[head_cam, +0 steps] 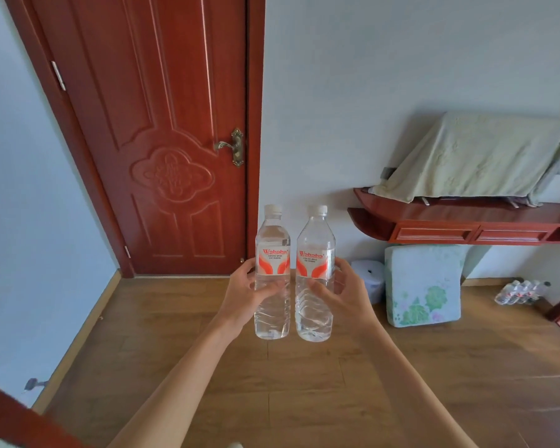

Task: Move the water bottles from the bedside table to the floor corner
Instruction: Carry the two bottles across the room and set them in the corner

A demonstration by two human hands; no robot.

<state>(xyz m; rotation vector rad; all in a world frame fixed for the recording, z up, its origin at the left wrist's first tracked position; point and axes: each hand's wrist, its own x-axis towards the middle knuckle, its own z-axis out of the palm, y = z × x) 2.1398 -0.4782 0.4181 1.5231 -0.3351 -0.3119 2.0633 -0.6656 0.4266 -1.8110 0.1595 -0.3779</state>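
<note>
water bottles, two, are held upright side by side in the air above the wooden floor, before the door. left bottle sits in the left hand; right bottle in the right hand. fingers wrap each body just below the label. both look full, so fairly heavy; thin plastic likely yields and slips. more bottles lie by the far wall.

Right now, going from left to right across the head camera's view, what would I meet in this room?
The red door → left hand → left bottle → right bottle → right hand → flowered cushion → bottles on the floor by the far wall.
</note>
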